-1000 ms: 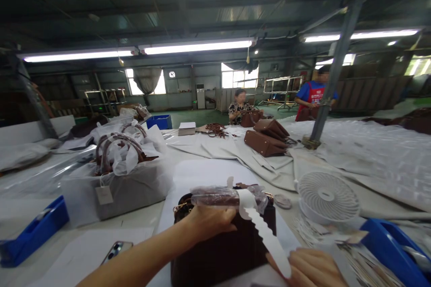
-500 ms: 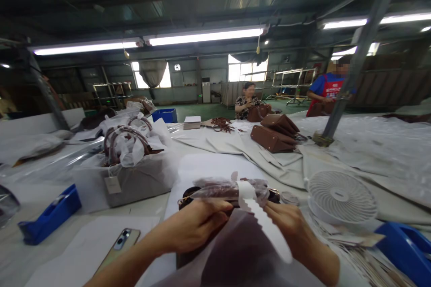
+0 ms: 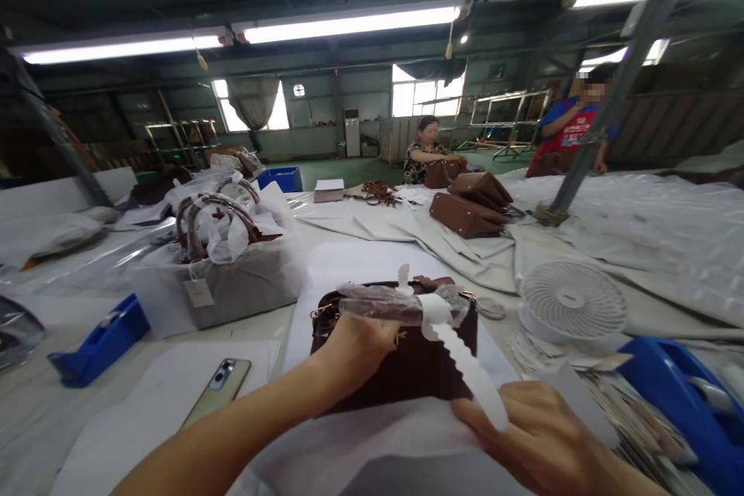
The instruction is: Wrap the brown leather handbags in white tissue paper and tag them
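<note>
A dark brown handbag (image 3: 407, 368) stands upright in front of me, its handles in clear plastic (image 3: 380, 308) with a white scalloped strip (image 3: 468, 364) looped around them. My left hand (image 3: 363, 345) is closed at the bag's upper front, just under the wrapped handles; a small gold-coloured piece shows at its fingertips. Thin white wrapping paper (image 3: 377, 438) lies across the lower front of the bag. My right hand (image 3: 535, 430) pinches the paper's edge between thumb and fingers, beside the loose end of the strip.
At left stand a paper-wrapped bag (image 3: 244, 279), a blue tape dispenser (image 3: 101, 341) and a phone (image 3: 218, 391). A white fan (image 3: 573, 298), paper tags and another blue dispenser (image 3: 686, 395) are at right. Brown bags (image 3: 470, 213) lie farther back, near two people.
My right hand has moved from the bag's top down and right to the paper. The paper now sits lower, baring the bag's front. My left hand stays at the bag.
</note>
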`<state>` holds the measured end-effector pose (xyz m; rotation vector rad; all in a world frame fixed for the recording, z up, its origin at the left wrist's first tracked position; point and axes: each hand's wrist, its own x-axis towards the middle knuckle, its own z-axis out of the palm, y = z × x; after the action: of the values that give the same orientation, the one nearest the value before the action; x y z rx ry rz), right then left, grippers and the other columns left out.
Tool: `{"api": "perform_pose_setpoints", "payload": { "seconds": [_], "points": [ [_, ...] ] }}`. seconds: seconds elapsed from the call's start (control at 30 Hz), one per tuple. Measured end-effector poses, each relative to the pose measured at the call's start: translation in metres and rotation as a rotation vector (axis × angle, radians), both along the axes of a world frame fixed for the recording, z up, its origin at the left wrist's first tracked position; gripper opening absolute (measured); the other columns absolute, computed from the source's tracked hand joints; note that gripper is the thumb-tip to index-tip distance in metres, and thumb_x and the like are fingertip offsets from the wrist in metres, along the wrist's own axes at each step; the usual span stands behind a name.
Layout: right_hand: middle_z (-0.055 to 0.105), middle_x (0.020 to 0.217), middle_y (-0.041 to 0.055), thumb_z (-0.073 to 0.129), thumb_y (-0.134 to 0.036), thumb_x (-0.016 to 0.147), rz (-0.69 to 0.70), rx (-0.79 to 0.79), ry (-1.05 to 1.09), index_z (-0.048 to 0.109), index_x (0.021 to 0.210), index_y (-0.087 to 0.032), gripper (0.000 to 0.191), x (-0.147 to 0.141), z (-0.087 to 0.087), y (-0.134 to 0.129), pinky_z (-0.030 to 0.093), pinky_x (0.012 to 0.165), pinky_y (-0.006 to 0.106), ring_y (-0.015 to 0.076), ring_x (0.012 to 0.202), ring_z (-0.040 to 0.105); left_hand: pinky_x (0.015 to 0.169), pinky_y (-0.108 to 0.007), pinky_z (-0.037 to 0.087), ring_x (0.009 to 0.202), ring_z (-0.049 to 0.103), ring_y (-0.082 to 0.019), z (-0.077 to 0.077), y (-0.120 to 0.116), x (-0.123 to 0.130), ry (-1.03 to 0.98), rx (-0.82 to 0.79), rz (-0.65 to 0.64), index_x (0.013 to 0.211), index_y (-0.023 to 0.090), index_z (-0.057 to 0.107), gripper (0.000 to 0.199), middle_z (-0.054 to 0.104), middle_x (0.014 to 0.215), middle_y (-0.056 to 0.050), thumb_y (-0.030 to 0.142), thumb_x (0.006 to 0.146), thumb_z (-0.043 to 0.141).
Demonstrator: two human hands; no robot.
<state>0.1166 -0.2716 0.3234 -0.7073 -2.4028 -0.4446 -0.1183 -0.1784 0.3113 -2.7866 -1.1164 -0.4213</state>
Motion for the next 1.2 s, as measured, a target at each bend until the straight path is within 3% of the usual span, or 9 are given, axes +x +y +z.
{"api": "perform_pose_setpoints", "payload": {
  "seconds": [0.1,0.17,0.27,0.53,0.73,0.9,1.03,1.2],
  "points": [
    [0.054,0.058,-0.0053,0.033,-0.014,0.106,0.006,0.001,-0.039,0.060,0.099,-0.017,0.028,0.003,-0.006,-0.014,0.036,0.054,0.025,0.0087,0.048,0.049,0.077,-0.037,0.057,0.086,0.070,-0.028,-0.006,0.020,0.012,0.150,0.005,0.053,0.103,0.011,0.062,0.031,0.072,0.095,-0.013,0.034,0.084,0.071],
    [0.054,0.059,-0.0052,0.030,-0.015,0.106,-0.010,-0.007,-0.051,0.059,0.099,-0.017,0.029,0.005,-0.014,-0.020,0.035,0.055,0.025,0.0090,0.049,0.050,0.080,-0.033,0.056,0.089,0.070,-0.024,-0.006,0.030,0.014,0.178,-0.010,-0.028,0.100,0.015,0.063,0.032,0.073,0.096,-0.009,0.039,0.080,0.075],
    [0.053,0.059,-0.0056,0.029,-0.016,0.107,-0.007,-0.012,-0.050,0.057,0.102,-0.017,0.029,0.009,-0.026,-0.025,0.034,0.055,0.026,0.0098,0.048,0.049,0.083,-0.030,0.054,0.092,0.069,-0.021,-0.004,0.037,0.012,0.214,-0.005,-0.103,0.105,0.021,0.064,0.029,0.073,0.096,-0.004,0.042,0.086,0.068],
    [0.056,0.061,-0.0046,0.023,-0.018,0.107,0.009,-0.164,-0.165,0.053,0.090,-0.019,0.035,0.005,-0.033,-0.038,0.032,0.053,0.027,0.0098,0.047,0.051,0.070,-0.030,0.055,0.082,0.072,-0.024,0.009,0.026,0.011,0.252,0.030,-0.083,0.102,0.019,0.065,0.029,0.074,0.088,-0.006,0.045,0.088,0.064],
    [0.058,0.063,-0.0037,0.023,-0.011,0.105,0.003,-0.223,-0.219,0.052,0.091,-0.020,0.033,0.006,-0.048,-0.038,0.030,0.052,0.030,0.0108,0.047,0.052,0.074,-0.031,0.056,0.085,0.072,-0.023,0.018,0.016,0.009,0.237,0.034,-0.072,0.121,0.022,0.058,0.036,0.074,0.092,-0.005,0.041,0.090,0.062],
    [0.059,0.066,-0.0036,0.030,-0.008,0.102,0.010,-0.263,-0.233,0.053,0.098,-0.019,0.026,0.009,-0.058,-0.034,0.031,0.054,0.030,0.0125,0.050,0.053,0.079,-0.035,0.058,0.094,0.071,-0.026,0.007,0.005,0.010,0.248,0.020,-0.120,0.120,0.021,0.059,0.031,0.073,0.099,-0.009,0.039,0.094,0.055],
    [0.061,0.067,-0.0029,0.022,-0.005,0.102,0.014,-0.227,-0.178,0.053,0.092,-0.020,0.035,0.008,-0.050,-0.034,0.031,0.054,0.029,0.0118,0.050,0.054,0.087,-0.035,0.056,0.100,0.069,-0.024,-0.005,0.001,0.011,0.228,0.022,-0.176,0.114,0.019,0.060,0.026,0.072,0.103,-0.009,0.035,0.094,0.055],
    [0.057,0.061,-0.0049,0.025,-0.012,0.106,-0.013,-0.126,-0.069,0.055,0.097,-0.018,0.032,0.008,-0.040,-0.030,0.031,0.052,0.027,0.0097,0.046,0.050,0.083,-0.033,0.056,0.088,0.069,-0.021,-0.016,0.009,0.008,0.247,-0.010,-0.171,0.113,0.019,0.059,0.023,0.073,0.093,-0.007,0.031,0.094,0.053]
  ]
}}
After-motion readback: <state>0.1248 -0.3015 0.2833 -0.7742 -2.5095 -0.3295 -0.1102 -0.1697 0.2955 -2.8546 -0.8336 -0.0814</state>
